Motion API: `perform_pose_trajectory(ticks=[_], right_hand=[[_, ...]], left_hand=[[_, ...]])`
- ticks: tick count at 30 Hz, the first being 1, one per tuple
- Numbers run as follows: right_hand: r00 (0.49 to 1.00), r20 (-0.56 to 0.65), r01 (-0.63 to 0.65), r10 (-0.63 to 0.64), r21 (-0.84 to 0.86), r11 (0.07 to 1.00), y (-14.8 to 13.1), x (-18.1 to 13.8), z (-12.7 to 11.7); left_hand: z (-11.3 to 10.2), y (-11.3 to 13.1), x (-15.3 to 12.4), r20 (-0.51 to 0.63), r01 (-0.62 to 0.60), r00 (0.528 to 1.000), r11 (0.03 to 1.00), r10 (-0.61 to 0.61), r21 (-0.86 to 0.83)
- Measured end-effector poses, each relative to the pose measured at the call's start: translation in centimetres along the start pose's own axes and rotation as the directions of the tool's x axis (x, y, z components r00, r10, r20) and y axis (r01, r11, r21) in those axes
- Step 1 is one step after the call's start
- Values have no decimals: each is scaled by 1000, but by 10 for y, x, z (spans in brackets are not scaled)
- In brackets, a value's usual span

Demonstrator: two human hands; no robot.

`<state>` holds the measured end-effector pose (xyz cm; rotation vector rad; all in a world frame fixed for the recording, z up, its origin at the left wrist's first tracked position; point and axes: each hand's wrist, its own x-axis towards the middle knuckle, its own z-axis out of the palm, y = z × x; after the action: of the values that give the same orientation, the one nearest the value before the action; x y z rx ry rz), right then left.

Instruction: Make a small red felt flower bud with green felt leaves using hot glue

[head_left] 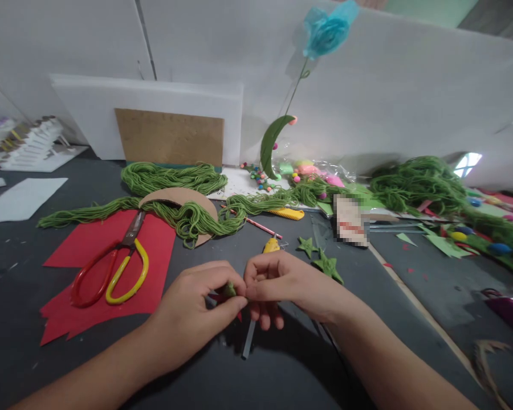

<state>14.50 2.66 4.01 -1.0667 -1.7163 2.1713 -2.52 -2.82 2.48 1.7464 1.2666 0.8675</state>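
Note:
My left hand [196,310] pinches a small green and red craft piece [229,291] between thumb and fingers, low over the dark table [282,370]. My right hand [277,285] meets it from the right, its fingertips closed on the same piece. A thin grey stick [248,341] runs down below both hands; I cannot tell whether it joins the piece. Scissors [119,267] with red and yellow handles lie on red felt [106,267] to the left.
Green yarn hanks [171,179] lie across a round cardboard piece [183,199] behind the hands. Green felt stars [327,265] sit to the right. A blue paper flower [327,31] stands at the white wall. More green yarn [419,182] and coloured beads lie at right.

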Motion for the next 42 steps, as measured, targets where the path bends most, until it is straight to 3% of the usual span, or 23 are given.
perform_pose_trajectory(ticks=[2,5,8,11,15,18,22,27,29,31,33,34,38,42], right_hand=[[998,62,-13,0,208,978,5,4,0],[992,127,-27,-23,379,925,10,7,3],[992,123,-39,-13,408,912,10,6,6],[999,41,-30,16,362,932,7,4,9],[1000,-31,6,4,327,945,4,2,14],[993,-110,63,-32,294,954,3,2,17],[979,-189,103,-70,167,981,3,1,22],[971,-217,81,-95,-74,994,4,4,21],[924,-318,154,-212,-199,968,5,6,17],[804,-476,230,-357,-304,924,6,8,11],[707,-581,272,-403,-303,913,8,10,5],[708,-590,298,-388,-249,922,9,10,3],[852,-403,395,-336,73,916,11,7,1],[893,-284,415,-349,220,883,8,4,5]], left_hand=[[0,-2,-1,-44,-107,993,994,108,17],[-2,-3,-3,-94,-262,960,965,264,29],[-3,-3,-4,-131,-379,915,924,382,47],[-2,-4,-5,-188,-398,900,917,394,16],[-1,-6,-6,-272,-312,922,945,275,-102],[-1,-6,-5,-268,-171,959,940,91,-294],[1,-6,-1,-191,-7,971,788,-140,-616],[-3,-4,3,-129,102,939,615,-319,-782],[-6,-3,5,-124,113,924,567,-362,-816],[-7,-3,6,-116,123,915,541,-387,-832],[-7,-3,7,-109,132,911,531,-399,-837],[-7,-4,8,-109,133,911,533,-398,-836],[-5,-8,9,-120,127,914,557,-387,-821],[-4,-9,10,-138,126,909,575,-393,-808]])
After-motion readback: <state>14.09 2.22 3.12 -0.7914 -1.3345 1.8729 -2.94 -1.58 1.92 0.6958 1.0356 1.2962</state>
